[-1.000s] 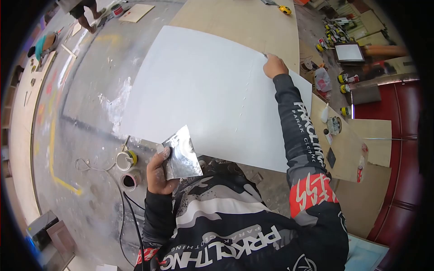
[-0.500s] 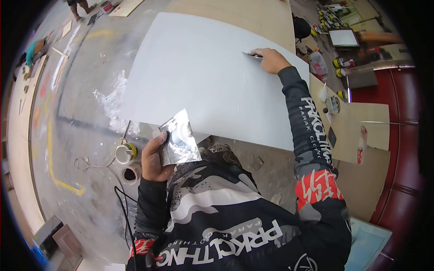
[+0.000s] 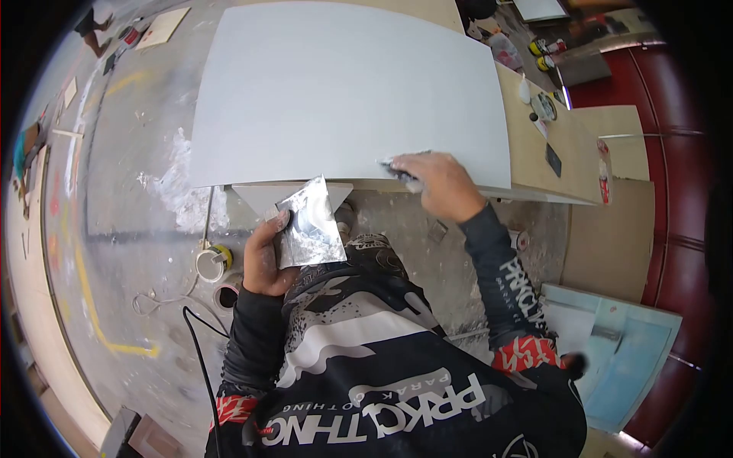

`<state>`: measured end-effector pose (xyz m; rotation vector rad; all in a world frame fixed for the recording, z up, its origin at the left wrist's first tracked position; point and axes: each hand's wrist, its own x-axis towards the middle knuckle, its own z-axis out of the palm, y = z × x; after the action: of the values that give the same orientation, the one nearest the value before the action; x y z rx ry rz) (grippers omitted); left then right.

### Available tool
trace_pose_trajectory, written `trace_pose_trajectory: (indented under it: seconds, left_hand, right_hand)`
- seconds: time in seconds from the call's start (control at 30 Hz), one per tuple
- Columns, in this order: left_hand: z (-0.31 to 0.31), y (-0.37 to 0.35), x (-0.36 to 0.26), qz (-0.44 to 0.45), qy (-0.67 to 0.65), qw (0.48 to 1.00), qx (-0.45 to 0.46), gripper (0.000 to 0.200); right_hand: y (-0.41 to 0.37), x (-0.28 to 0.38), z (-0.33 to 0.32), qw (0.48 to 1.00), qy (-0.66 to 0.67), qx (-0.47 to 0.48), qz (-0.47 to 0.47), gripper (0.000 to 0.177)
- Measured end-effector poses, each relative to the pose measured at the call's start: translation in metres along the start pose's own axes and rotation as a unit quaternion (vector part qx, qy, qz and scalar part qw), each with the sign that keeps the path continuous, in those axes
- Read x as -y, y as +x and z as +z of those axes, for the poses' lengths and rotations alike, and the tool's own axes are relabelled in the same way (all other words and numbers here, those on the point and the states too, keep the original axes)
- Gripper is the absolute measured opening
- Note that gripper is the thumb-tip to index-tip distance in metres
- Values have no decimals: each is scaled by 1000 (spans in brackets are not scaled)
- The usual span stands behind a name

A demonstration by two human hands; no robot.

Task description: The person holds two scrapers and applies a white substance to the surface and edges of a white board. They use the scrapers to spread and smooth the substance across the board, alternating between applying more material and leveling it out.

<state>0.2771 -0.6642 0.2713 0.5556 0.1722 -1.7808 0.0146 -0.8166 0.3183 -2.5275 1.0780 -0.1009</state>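
Observation:
My left hand (image 3: 265, 256) grips a shiny square metal plate (image 3: 311, 229) by its left edge, the thumb lying on its face. Whitish smears mark the plate's lower part. The fingers of my right hand (image 3: 449, 187) are closed on a dark putty knife (image 3: 398, 172), slightly blurred, with pale filler about it. Both knife and hand are over the near edge of a large smooth white panel (image 3: 343, 91). The plate sits just in front of that edge, left of the knife.
Below the panel's left corner stand a paint can (image 3: 213, 262) and a smaller open can (image 3: 226, 296), near a loose cable. A wooden board (image 3: 561, 172) at right bears a bottle and a dark flat piece. A light-blue cabinet door (image 3: 637, 359) leans lower right. Another person (image 3: 27, 153) is far left.
My right hand has come from the panel's far right part toward me, down to its near edge, with the putty knife. My left hand still holds the plate. The view has tilted.

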Motion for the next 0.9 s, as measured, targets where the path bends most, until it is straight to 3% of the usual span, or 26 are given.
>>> trace_pose_trajectory:
  seconds: [0.1,0.23,0.3,0.37,0.4,0.43,0.47,0.5,0.57,0.6,0.63,0.67,0.7,0.73,0.77,0.8,0.83,0.9]
  left_hand:
    - [0,4,1,-21,8,1000,6,39]
    - [-1,12,2,-64,23,997,-26,35]
    - [6,20,8,-114,5,993,-33,33]
    - [18,22,17,-42,168,985,-1,35]
    - [24,24,19,-15,223,975,9,35]
    - [31,31,13,-56,165,985,14,37]
    - [40,37,8,-99,107,989,18,39]
    - [54,42,3,-140,47,989,22,41]
    - [92,40,-5,3,75,993,89,44]
    - [90,42,-5,106,174,974,103,45]
    - [98,44,-1,191,262,938,125,45]
    - [106,45,3,279,341,888,131,45]
    - [103,60,2,373,475,770,206,41]
    - [100,76,2,481,556,627,259,39]
    - [106,91,1,540,609,495,305,42]
    - [114,93,9,547,650,451,274,51]
    - [115,96,10,549,651,450,268,51]
    - [119,99,8,502,746,381,215,50]
  right_hand:
    - [-41,25,10,998,-58,5,-21,34]
    - [-68,60,12,998,-53,14,35,39]
    - [-60,84,-2,980,105,-168,32,47]
    - [-60,89,0,964,165,-205,-46,55]
    - [-57,91,0,968,166,-178,-61,55]
    - [-55,91,-1,971,165,-153,-75,54]
    - [-57,83,6,964,188,-182,-37,52]
    - [-60,70,2,978,129,-164,7,50]
    - [-66,38,-1,982,138,-115,53,49]
    - [-67,29,-5,947,274,-133,100,45]
    - [-65,22,-3,948,273,-132,94,45]
    - [-63,14,3,807,536,-169,183,41]
    - [-52,22,-15,629,739,-126,203,36]
    - [-41,29,-33,398,876,-107,249,33]
    - [-35,25,-31,353,895,-71,262,37]
    - [-28,19,-35,333,917,-41,217,36]
    - [-21,14,-41,309,935,-10,173,35]
    - [-4,-5,-57,343,922,-67,165,34]
